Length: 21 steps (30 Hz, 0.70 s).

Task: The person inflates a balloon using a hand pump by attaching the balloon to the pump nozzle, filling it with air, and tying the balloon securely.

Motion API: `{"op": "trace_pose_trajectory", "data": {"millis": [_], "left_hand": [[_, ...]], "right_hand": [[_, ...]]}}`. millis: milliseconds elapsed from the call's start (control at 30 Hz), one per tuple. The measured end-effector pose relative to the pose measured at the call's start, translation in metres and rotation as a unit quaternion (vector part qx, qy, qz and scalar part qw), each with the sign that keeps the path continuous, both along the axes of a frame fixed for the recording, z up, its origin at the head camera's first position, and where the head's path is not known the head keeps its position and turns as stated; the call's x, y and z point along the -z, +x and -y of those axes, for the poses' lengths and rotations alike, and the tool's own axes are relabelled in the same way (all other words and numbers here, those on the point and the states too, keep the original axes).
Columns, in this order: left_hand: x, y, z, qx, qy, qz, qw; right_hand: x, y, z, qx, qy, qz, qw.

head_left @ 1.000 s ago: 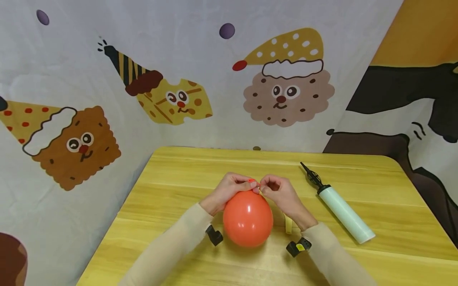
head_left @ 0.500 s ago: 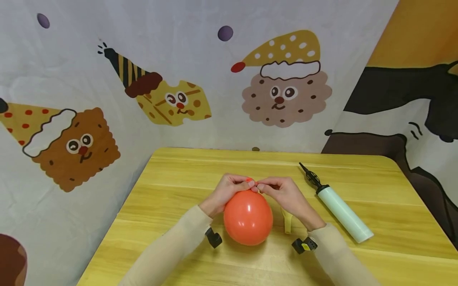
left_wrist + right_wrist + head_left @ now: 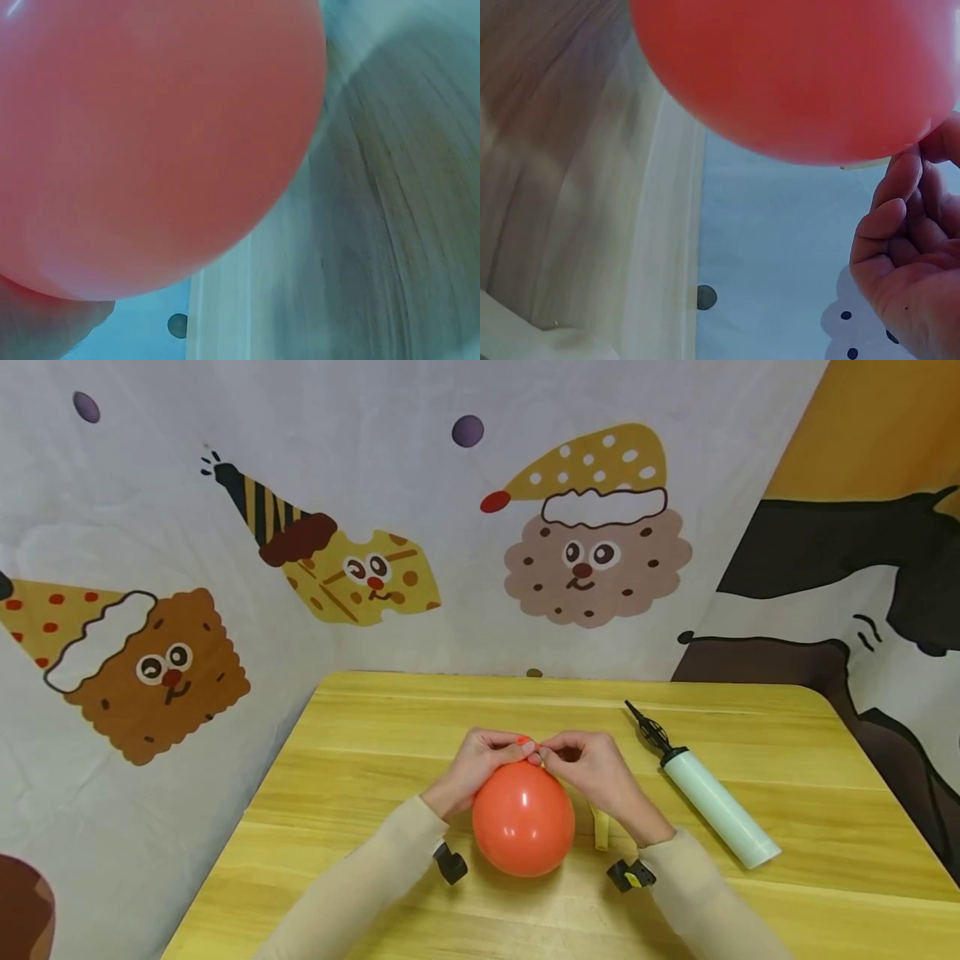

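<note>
An inflated red-orange balloon (image 3: 523,822) hangs just above the table, its neck end up between both hands. My left hand (image 3: 474,770) pinches the neck between thumb and fingers, and a bit of red rubber shows over the thumb. Thumb and forefinger of my right hand (image 3: 594,770) meet the left fingertips at the neck, pinching it. The balloon (image 3: 157,142) fills most of the left wrist view, with part of the left hand (image 3: 45,322) below it. In the right wrist view the right hand (image 3: 915,255) has curled fingers beside the balloon (image 3: 802,75); the neck itself is hidden.
A flat yellow strip, seemingly an uninflated balloon (image 3: 601,828), lies partly hidden behind the right wrist. To the right rests a pale green hand pump (image 3: 720,806) with a black nozzle. The wooden table (image 3: 390,710) ends at a printed cloth (image 3: 465,643).
My right hand shifted slightly outward, then back a little, its fingers staying at the neck. The left hand keeps its pinch, and the balloon has barely moved.
</note>
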State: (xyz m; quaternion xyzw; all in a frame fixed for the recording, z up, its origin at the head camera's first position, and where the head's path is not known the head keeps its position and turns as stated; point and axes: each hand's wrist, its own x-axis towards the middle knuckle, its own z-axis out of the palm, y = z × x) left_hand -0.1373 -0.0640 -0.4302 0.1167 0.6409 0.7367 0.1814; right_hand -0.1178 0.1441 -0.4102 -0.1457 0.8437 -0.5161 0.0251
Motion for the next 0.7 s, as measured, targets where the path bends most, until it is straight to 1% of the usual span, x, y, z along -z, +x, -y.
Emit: {"op": "trace_pose_trajectory", "data": {"millis": [167,300,400,533,700], "left_hand": [[0.0006,0.0007,-0.0008,0.001,-0.001,0.000,1.0000],[-0.0003,0.0007,-0.0011,0.003,-0.003,-0.002,1.0000],[-0.0004,0.0009,-0.0012,0.005,-0.005,-0.006,1.0000],[-0.0004,0.0019,-0.0014,0.006,-0.004,-0.012,0.9999],[-0.0003,0.0031,-0.0026,0.002,-0.008,-0.019,0.9998]], "right_hand": [[0.0005,0.0011,0.0011,0.005,-0.007,0.027,0.9996],[0.0015,0.0000,-0.0002,-0.008,-0.015,0.044,0.9989],[0.0021,-0.0007,-0.0027,-0.028,-0.016,0.045,0.9985],[0.0019,-0.0006,-0.0047,-0.040,-0.014,0.044,0.9981],[0.0006,0.0002,-0.0048,-0.030,-0.007,0.047,0.9984]]}}
